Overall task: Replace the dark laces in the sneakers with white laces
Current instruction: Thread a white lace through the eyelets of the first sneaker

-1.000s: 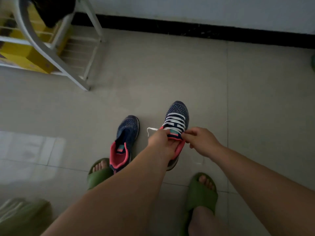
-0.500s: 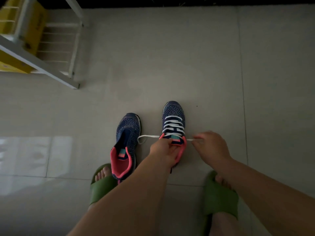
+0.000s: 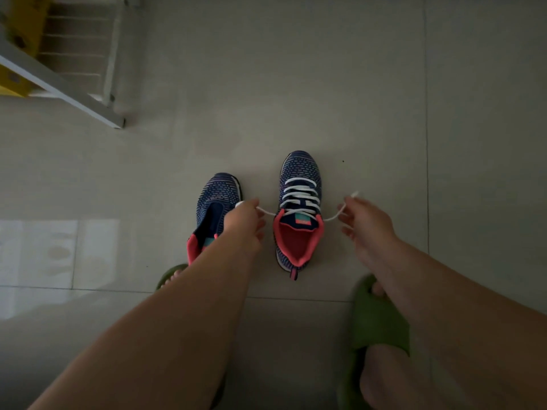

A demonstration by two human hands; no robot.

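Right sneaker, navy knit with pink lining, stood upright on floor, threaded with white lace; lace ends stretched out sideways. Left sneaker just beside it, unlaced.

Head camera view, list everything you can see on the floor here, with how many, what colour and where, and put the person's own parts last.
laced sneaker: 1, navy knit with coral lining, centre of floor.
white lace: 1, white, threaded through the laced sneaker, ends pulled out to both sides.
unlaced sneaker: 1, navy and coral, beside and left of the laced one, no lace visible.
white rack: 1, white, upper left.
yellow box: 1, yellow, behind the rack.
tiled floor: grey-beige, throughout.
green slippers: 2, green, on the feet at the bottom.
left hand: pinches the lace's left end.
right hand: pinches the right end.
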